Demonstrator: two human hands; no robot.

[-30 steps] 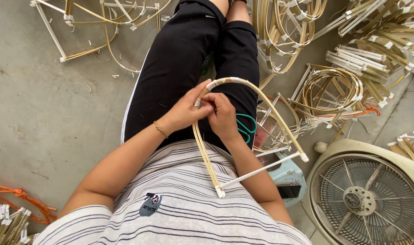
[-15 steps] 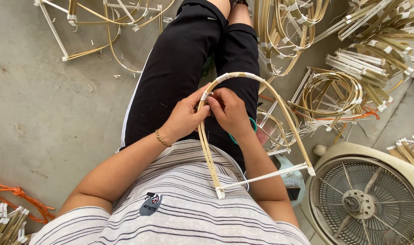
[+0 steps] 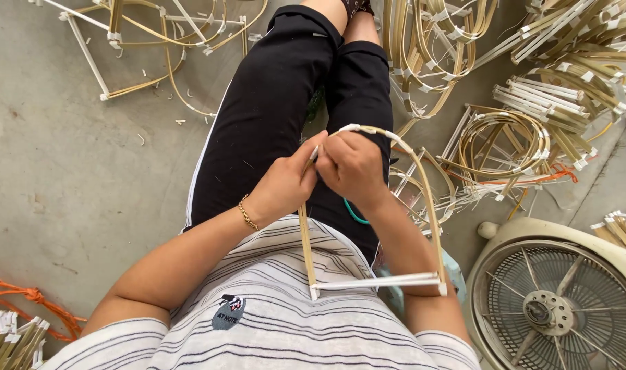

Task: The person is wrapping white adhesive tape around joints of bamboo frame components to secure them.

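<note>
The bamboo frame (image 3: 375, 212) is already bent into an arch with its white crossbar (image 3: 378, 281) fitted. Left hand (image 3: 285, 185) and right hand (image 3: 354, 168), fingers clenched on its top, seem mid-way binding white tape (image 3: 349, 127) there.

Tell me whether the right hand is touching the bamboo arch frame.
Touching. The head view shows the right hand gripping the top curve of the bamboo arch frame, fingers wrapped over it.

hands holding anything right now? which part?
Yes. Both the left hand and right hand grip the arched bamboo frame near the top of its curve, left side; the white crossbar end hangs free over the lap.
</note>
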